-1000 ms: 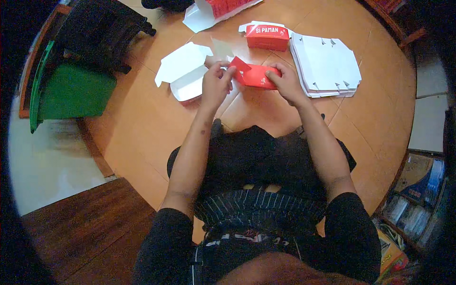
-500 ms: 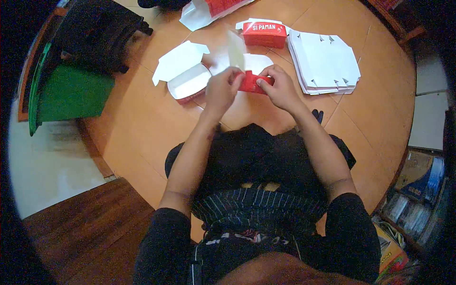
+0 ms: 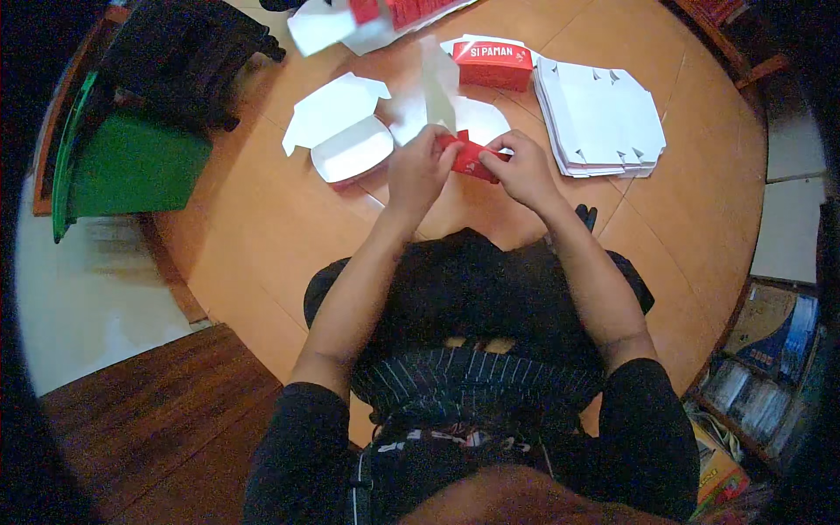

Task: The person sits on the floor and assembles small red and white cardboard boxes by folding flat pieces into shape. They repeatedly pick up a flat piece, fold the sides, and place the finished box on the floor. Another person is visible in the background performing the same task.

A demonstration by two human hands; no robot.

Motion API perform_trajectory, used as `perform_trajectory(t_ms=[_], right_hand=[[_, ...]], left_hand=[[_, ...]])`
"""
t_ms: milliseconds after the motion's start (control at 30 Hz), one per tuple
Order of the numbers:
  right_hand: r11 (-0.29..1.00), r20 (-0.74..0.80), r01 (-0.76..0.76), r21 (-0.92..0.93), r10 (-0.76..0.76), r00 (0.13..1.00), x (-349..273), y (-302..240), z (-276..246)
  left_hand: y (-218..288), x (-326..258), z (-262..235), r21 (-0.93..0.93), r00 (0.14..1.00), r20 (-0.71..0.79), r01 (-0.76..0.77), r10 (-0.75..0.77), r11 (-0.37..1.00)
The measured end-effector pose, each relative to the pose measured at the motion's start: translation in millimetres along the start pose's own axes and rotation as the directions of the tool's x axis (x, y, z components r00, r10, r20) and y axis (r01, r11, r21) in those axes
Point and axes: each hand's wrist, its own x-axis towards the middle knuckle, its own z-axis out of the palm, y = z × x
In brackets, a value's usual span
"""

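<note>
In front of me, over the tiled floor, a partly folded red-and-white cardboard box (image 3: 474, 163) is held between my two hands. My left hand (image 3: 418, 172) pinches its left end, beside a raised pale flap that is blurred. My right hand (image 3: 523, 175) grips the right end, thumb on the red face. An opened box (image 3: 353, 153) with a white inside lies left of my hands. Beyond them stands a closed red box (image 3: 494, 73). To the right lies a stack of flat white box blanks (image 3: 602, 118).
A plastic bag with red contents (image 3: 411, 16) lies at the far edge, with a blurred white-and-red piece (image 3: 325, 31) beside it. At left are a green object (image 3: 140, 166) and dark furniture (image 3: 188, 61). A brown wooden surface (image 3: 166, 420) is lower left; shelved items (image 3: 766, 350) are at right.
The red face between my hands has tilted, its right end lower. A blurred white-and-red piece has come into view beside the plastic bag. The pale flap reaches a little higher.
</note>
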Motion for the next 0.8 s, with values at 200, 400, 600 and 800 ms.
perform_trajectory(t_ms=[200,400,600,800], right_hand=[[0.998,0.012,0.056,-0.022,-0.055,0.998,-3,4,-1],[0.981,0.045,0.184,-0.063,-0.181,0.982,-7,-3,-1],[0.977,0.003,0.166,-0.134,-0.167,0.986,-5,-1,-3],[0.999,0.234,0.044,-0.02,-0.038,0.971,-7,-16,-19]], left_hand=[[-5,-6,6,-0.019,0.986,0.106,-0.129,0.13,0.991],[-14,2,1,-0.082,0.975,0.211,-0.061,0.077,0.995],[-5,-7,6,-0.064,0.972,0.172,-0.151,0.16,0.987],[9,-9,28,-0.057,0.96,-0.277,-0.057,0.039,0.997]])
